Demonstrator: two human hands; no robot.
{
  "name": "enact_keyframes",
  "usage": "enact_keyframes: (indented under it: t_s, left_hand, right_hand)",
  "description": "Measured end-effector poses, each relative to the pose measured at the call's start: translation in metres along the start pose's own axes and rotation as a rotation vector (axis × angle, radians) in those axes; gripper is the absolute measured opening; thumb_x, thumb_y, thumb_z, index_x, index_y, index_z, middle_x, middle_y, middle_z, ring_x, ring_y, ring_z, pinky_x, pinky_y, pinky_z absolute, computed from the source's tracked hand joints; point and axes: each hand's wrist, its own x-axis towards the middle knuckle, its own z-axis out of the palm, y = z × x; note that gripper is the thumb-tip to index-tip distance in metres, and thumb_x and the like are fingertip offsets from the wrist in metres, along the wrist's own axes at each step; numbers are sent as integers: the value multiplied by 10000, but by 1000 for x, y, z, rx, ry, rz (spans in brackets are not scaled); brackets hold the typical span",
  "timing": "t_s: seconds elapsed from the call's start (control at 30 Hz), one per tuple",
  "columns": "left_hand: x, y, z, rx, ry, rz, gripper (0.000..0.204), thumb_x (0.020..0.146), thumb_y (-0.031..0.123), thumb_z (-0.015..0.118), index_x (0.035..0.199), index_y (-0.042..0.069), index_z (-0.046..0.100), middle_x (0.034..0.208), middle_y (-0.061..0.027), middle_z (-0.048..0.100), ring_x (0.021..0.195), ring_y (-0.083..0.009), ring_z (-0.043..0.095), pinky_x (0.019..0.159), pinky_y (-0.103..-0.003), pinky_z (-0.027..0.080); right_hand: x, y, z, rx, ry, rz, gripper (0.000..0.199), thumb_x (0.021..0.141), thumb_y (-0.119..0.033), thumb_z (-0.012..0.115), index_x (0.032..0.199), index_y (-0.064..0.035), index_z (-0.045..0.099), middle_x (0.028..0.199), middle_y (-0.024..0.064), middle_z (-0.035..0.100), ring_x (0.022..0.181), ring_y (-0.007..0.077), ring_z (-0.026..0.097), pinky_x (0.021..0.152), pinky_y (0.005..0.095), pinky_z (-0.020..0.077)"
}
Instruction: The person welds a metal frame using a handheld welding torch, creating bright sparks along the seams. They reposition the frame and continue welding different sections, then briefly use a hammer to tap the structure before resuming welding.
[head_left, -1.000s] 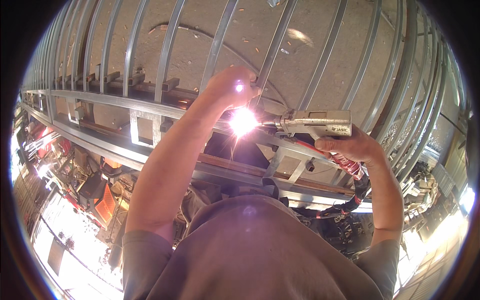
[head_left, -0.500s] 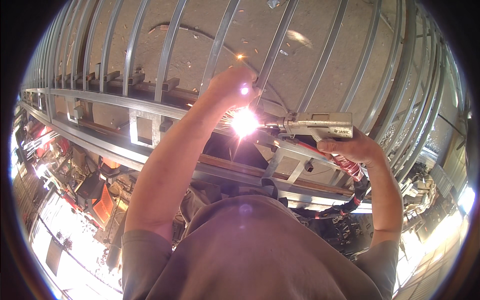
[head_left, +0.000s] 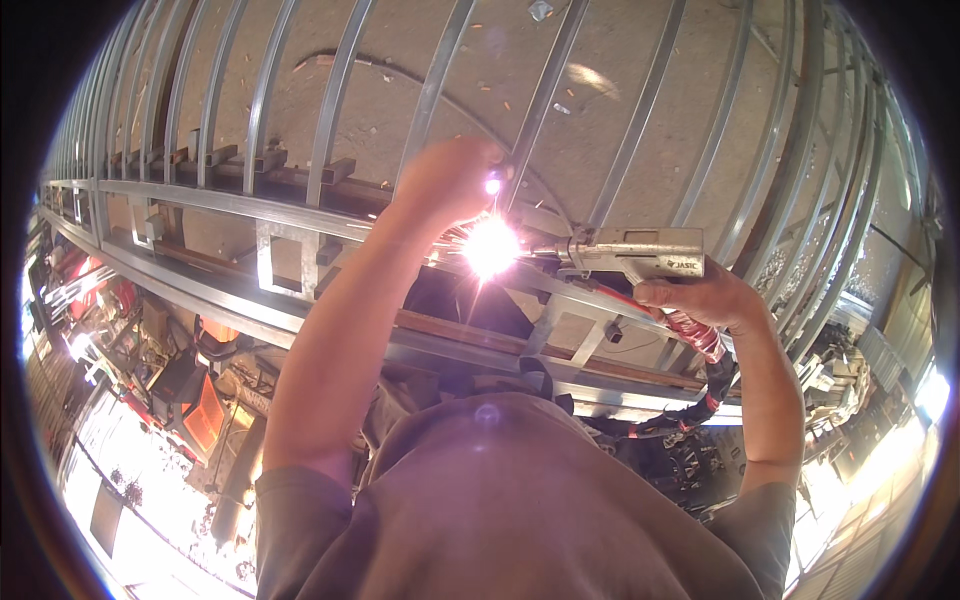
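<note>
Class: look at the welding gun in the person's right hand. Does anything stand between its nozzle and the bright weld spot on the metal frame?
Nothing visible: the welding gun nozzle runs straight to the weld spot. The left hand is above it.

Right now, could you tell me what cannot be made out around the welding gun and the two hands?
All in the head view:
- Tip of the welding gun and the joint on the metal frame: washed out by the white glare.
- Fingers of the left hand: curled away from the camera, glare beside them, so what they grip is unclear.
- Right hand: its palm side is hidden behind the gun's handle.
- Red cable: passes out of sight behind the right forearm.
</note>
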Motion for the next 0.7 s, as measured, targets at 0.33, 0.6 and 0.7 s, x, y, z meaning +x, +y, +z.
enact_keyframes:
  t_s: [0.33, 0.6, 0.7]
  left_hand:
    - [-133, -54, -9, -212, 240, -304, 443, 969, 447, 714, 900, 9, 714, 738, -178, 682, 668, -343, 659, 645, -429, 507]
    - [-267, -80, 90, -555, 37, -269, 279, 980, 268, 723, 1034, -6, 719, 830, -129, 719, 783, -182, 676, 744, -352, 535]
    - [-301, -83, 112, -631, -27, -228, 244, 988, 222, 701, 1086, -1, 717, 907, -94, 734, 860, -155, 675, 802, -329, 540]
  right_hand:
    - [-40, 20, -4, 49, 141, -65, 522, 922, -267, 848, 1311, 17, 646, 998, 111, 737, 821, 193, 714, 713, 348, 603]
    - [-129, 39, 67, 179, 374, -545, 527, 986, -323, 758, 1342, 37, 615, 1047, 162, 728, 758, 201, 714, 678, 359, 587]
    - [-145, 60, 111, 147, 485, -719, 530, 1021, -387, 705, 1332, 31, 608, 1049, 157, 715, 776, 181, 703, 661, 343, 577]
